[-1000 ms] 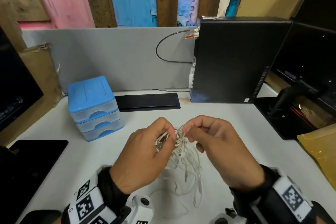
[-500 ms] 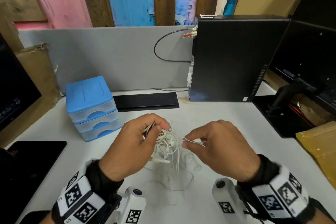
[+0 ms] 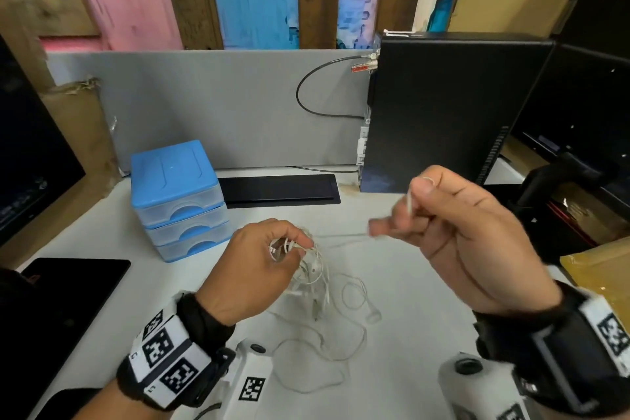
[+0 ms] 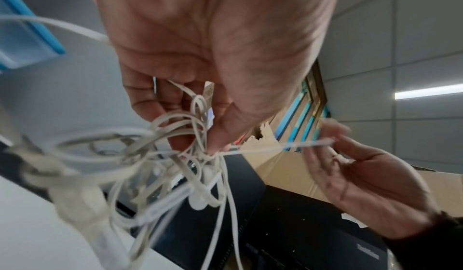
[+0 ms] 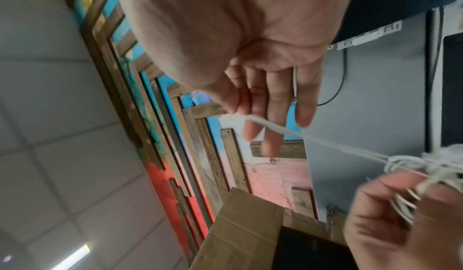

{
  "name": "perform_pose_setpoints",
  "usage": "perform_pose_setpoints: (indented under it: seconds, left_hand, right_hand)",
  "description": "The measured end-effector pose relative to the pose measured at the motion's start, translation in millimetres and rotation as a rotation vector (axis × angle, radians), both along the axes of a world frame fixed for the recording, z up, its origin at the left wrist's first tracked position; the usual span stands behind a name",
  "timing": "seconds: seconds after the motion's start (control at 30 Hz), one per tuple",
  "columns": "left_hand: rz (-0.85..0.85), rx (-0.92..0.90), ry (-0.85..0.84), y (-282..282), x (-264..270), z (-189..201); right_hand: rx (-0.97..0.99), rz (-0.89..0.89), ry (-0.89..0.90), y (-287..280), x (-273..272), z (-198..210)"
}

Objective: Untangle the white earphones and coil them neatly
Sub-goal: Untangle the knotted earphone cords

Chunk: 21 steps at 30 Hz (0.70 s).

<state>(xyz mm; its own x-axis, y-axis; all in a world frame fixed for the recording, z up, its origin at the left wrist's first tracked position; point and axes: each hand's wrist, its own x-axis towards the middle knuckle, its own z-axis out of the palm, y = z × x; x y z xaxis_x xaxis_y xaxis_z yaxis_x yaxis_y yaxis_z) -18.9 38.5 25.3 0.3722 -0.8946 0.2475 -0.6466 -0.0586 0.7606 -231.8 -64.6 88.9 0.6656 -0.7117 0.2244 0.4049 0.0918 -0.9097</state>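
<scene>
The white earphones (image 3: 315, 269) are bunched in a knot at the centre of the head view, pinched between the curled fingers (image 3: 300, 242) and thumb of the left hand (image 3: 255, 269), with loose loops and one earbud hanging down onto the white desk (image 3: 409, 317) below. From that knot a single strand runs taut to the right, where the right hand (image 3: 470, 242) pinches it between thumb and fingers (image 5: 275, 116); in the right wrist view the other fingers lie fairly straight rather than tightly curled. The right hand sits higher in the frame than the left, and the two are apart with the cord stretched between them. At left of centre stands a small blue drawer unit (image 3: 177, 198), and beside it, toward the middle, a flat black panel (image 3: 279, 189) lies on the desk. A black computer tower (image 3: 453, 109) fills the upper right, in front of a grey partition (image 3: 221, 106).
</scene>
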Motion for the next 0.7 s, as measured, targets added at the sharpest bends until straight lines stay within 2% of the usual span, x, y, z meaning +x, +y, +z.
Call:
perform_pose_setpoints:
  seconds: [0.03,0.1,0.2,0.3,0.37,0.53,0.7]
  left_hand:
    - [0.007,0.008,0.023,-0.8,0.5,-0.4]
    - [0.006,0.009,0.078,-1.3,-0.9,1.4]
    - [-0.01,-0.009,0.238,-1.6,-5.1,5.9]
    - [-0.063,-0.003,0.442,-0.5,-11.5,11.1]
    - [-0.099,0.01,0.522,0.7,-16.1,13.1]
    - [-0.133,0.011,0.542,1.5,-20.1,15.2]
    - [-0.139,0.022,0.539,3.5,-19.9,16.4]
  right_hand:
    - [-0.008,-0.017,0.029,-0.8,-1.7,0.8]
    - [-0.168,-0.125,0.163,-2.8,-1.2,-6.6]
    - [-0.62,-0.233,0.412,-2.0,2.8,-20.7]
    - [-0.999,-0.163,0.671,1.5,4.9,-31.1]
    - [-1.076,-0.134,0.754,4.8,7.5,-35.9]
    - [-1.14,-0.242,0.771,6.4,13.4,-43.9]
    - [-1.095,-0.293,0.686,6.2,16.3,-48.0]
